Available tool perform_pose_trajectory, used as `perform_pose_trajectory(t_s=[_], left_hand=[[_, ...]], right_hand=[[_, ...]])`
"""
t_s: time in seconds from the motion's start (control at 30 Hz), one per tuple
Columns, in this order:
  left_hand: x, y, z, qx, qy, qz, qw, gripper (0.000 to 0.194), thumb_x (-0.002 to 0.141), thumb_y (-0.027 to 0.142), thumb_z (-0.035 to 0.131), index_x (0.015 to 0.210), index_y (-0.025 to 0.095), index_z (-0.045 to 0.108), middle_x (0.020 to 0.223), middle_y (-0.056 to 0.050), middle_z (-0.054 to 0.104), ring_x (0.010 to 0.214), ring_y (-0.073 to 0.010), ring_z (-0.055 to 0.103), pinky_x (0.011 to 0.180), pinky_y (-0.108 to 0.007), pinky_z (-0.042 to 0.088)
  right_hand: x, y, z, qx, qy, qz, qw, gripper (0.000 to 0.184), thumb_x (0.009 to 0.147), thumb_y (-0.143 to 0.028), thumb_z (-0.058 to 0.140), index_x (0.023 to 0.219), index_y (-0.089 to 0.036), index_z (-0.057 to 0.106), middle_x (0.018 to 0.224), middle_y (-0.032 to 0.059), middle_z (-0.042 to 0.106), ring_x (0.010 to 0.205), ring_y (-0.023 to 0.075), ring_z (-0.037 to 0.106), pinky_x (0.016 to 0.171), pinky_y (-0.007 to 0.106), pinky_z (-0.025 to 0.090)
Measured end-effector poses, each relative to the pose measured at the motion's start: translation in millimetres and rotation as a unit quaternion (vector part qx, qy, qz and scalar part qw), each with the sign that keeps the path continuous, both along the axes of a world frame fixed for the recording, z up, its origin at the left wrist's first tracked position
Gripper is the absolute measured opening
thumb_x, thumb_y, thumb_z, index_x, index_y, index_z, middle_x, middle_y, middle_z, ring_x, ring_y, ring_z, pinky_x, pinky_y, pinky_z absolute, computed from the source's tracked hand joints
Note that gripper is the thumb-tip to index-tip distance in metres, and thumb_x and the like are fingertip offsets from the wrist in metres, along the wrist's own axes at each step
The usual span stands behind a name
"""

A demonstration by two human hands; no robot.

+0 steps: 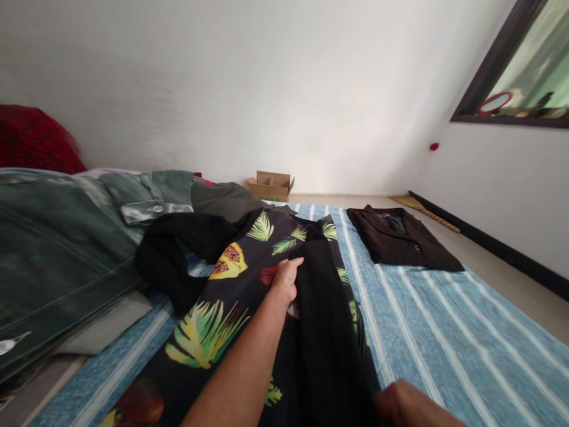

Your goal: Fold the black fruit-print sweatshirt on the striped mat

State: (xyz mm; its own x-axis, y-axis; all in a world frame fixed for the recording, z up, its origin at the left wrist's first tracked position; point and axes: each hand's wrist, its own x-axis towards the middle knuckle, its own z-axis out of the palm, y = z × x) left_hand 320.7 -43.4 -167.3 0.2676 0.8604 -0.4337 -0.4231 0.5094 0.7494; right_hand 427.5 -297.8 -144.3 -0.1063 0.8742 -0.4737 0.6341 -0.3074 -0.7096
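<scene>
A black garment (pixel 255 284) printed with leaves and papaya fruit lies spread on the striped bed cover. Its near sleeve, a plain black one (pixel 326 320), is laid lengthwise over the printed front. At the upper part of this sleeve, my left hand (pixel 288 279) is closed on its edge. My right hand (pixel 406 406), partly cut off by the bottom edge and slightly blurred, is curled at the sleeve's lower end. The other black sleeve (pixel 186 234) lies bent out to the left, against a pile of clothes.
Left of the garment are a grey-green denim jacket (pixel 66 249) and other clothes. A folded dark brown garment (pixel 402 240) rests on the blue striped bed cover (pixel 427 332) at right. Behind stands an open cardboard box (pixel 271 187) by the wall; a red bundle (pixel 35 139) sits far left.
</scene>
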Motion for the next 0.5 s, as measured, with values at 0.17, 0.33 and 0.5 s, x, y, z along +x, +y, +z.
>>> perform_pose_trajectory(t_s=[0.17, 0.33, 0.5], left_hand=[[-0.5, -1.3, 1.1, 0.020, 0.021, 0.004, 1.000, 0.008, 0.058, 0.010, 0.064, 0.063, 0.014, 0.059, 0.057, -0.005, 0.066, 0.052, -0.0209, 0.064, 0.060, -0.036, 0.053], [-1.1, -5.2, 1.6, 0.080, 0.063, 0.018, 0.995, 0.014, 0.060, 0.011, 0.065, 0.072, 0.016, 0.062, 0.061, -0.003, 0.067, 0.059, -0.0202, 0.066, 0.065, -0.033, 0.053], [-2.0, -6.0, -2.9, 0.138, 0.143, 0.025, 0.980, 0.021, 0.065, 0.011, 0.064, 0.085, 0.016, 0.064, 0.074, -0.005, 0.069, 0.070, -0.0199, 0.066, 0.069, -0.031, 0.052]], right_hand=[[6.3, 46.4, 50.0, 0.168, -0.319, -0.017, 0.933, 0.033, 0.082, -0.050, 0.048, 0.076, -0.021, 0.062, 0.058, 0.0021, 0.058, 0.051, 0.0143, 0.049, 0.048, 0.026, 0.021], [5.1, 165.9, 62.9, 0.315, -0.373, -0.006, 0.873, 0.026, 0.091, -0.028, 0.038, 0.087, -0.022, 0.063, 0.077, 0.0024, 0.066, 0.069, 0.0145, 0.059, 0.055, 0.023, 0.031], [23.0, 268.4, 31.9, 0.314, -0.387, -0.010, 0.867, 0.032, 0.084, -0.011, 0.041, 0.104, -0.023, 0.063, 0.100, 0.0059, 0.066, 0.090, 0.0183, 0.060, 0.069, 0.024, 0.038]])
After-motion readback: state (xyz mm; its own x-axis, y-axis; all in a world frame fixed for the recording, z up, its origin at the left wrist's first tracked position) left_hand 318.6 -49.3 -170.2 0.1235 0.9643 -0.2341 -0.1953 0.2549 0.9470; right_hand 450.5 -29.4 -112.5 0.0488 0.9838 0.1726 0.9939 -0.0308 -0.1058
